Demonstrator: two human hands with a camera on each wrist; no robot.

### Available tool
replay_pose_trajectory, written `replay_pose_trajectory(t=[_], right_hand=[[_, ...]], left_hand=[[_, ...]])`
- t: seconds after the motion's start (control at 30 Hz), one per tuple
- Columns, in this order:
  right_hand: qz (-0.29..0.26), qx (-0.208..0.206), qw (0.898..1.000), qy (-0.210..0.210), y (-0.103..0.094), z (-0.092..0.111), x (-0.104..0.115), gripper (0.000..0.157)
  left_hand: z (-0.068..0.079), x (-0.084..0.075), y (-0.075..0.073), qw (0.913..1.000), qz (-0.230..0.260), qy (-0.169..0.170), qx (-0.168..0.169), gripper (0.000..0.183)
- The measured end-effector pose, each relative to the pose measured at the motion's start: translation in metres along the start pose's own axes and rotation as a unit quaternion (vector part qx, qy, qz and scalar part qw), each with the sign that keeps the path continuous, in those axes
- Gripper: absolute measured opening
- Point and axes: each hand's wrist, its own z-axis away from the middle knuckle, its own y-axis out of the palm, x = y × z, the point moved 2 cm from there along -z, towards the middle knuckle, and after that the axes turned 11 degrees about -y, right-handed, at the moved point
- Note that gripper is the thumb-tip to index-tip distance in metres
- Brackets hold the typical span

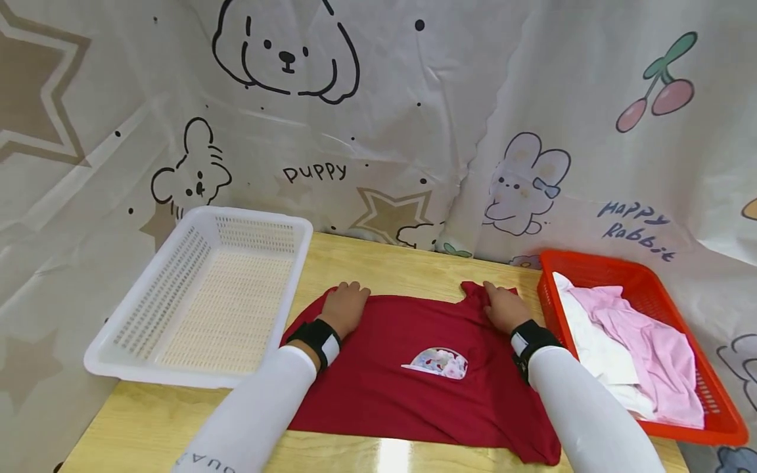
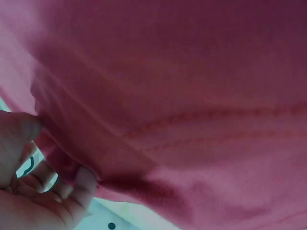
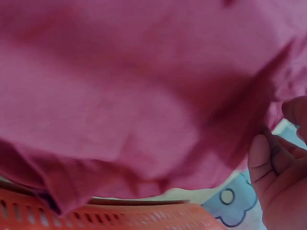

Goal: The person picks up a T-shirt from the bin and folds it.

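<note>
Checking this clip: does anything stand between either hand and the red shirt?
Nothing visible does. The left hand and right hand both hold the red shirt directly, along its far edge. The white basket and red basket stand to either side, not between.

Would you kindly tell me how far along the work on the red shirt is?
Done: the red shirt looks spread on the table, its print facing up. In hand: the left hand and the right hand each pinch its far edge. Remaining: folding perhaps, as it lies flat; the pink cloth and white cloth in the red basket may also wait.
</note>
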Motion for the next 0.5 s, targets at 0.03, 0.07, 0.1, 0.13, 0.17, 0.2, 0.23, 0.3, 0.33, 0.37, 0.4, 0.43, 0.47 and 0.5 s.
replay_pose_trajectory(t=[0.03, 0.07, 0.1, 0.13, 0.17, 0.2, 0.23, 0.3, 0.33, 0.37, 0.4, 0.43, 0.47, 0.5], right_hand=[[-0.002, 0.001, 1.000, 0.002, -0.002, 0.001, 0.000, 0.059], [-0.003, 0.001, 1.000, 0.006, -0.004, 0.002, 0.000, 0.058], [-0.002, 0.000, 1.000, 0.009, -0.005, 0.002, 0.000, 0.052], [-0.001, -0.002, 1.000, 0.013, -0.007, 0.002, 0.000, 0.046], [-0.006, 0.000, 1.000, 0.018, -0.008, 0.003, 0.002, 0.038], [-0.007, 0.002, 1.000, 0.019, -0.009, 0.003, 0.003, 0.029], [-0.007, 0.003, 1.000, 0.018, -0.010, 0.004, 0.005, 0.020], [-0.009, 0.009, 1.000, 0.014, -0.010, 0.005, 0.008, 0.011], [-0.007, 0.012, 1.000, 0.008, -0.010, 0.006, 0.008, 0.013], [-0.006, 0.014, 1.000, 0.002, -0.009, 0.007, 0.008, 0.016], [-0.002, 0.012, 1.000, -0.005, -0.010, 0.009, 0.007, 0.019], [0.003, 0.007, 1.000, -0.014, -0.012, 0.010, 0.005, 0.021], [0.007, -0.002, 1.000, -0.028, -0.015, 0.012, 0.003, 0.022], [0.004, -0.012, 0.999, -0.042, -0.019, 0.014, 0.001, 0.023]], left_hand=[[-0.001, -0.001, -0.004, 1.0000, -0.008, 0.000, -0.003, 0.034], [-0.002, -0.003, -0.008, 0.9999, -0.013, 0.000, -0.002, 0.033], [-0.002, -0.004, -0.013, 0.9999, -0.016, 0.003, -0.003, 0.030], [-0.003, -0.005, -0.017, 0.9999, -0.015, 0.007, -0.004, 0.029], [-0.003, -0.005, -0.021, 0.9999, -0.013, 0.010, -0.003, 0.027], [-0.002, -0.005, -0.025, 0.9998, -0.013, 0.013, -0.001, 0.025], [-0.002, -0.004, -0.027, 0.9998, -0.011, 0.017, -0.003, 0.022], [0.001, 0.000, -0.031, 0.9996, 0.006, 0.024, -0.011, 0.012], [0.003, 0.002, -0.033, 0.9993, 0.022, 0.026, -0.013, 0.007], [0.005, 0.005, -0.035, 0.9987, 0.040, 0.028, -0.015, 0.006], [0.007, 0.008, -0.037, 0.9974, 0.063, 0.030, -0.015, 0.009], [0.010, 0.010, -0.040, 0.9956, 0.086, 0.033, -0.015, 0.014], [0.013, 0.013, -0.044, 0.9936, 0.106, 0.034, -0.013, 0.017], [0.016, 0.015, -0.048, 0.9918, 0.123, 0.033, -0.011, 0.018]])
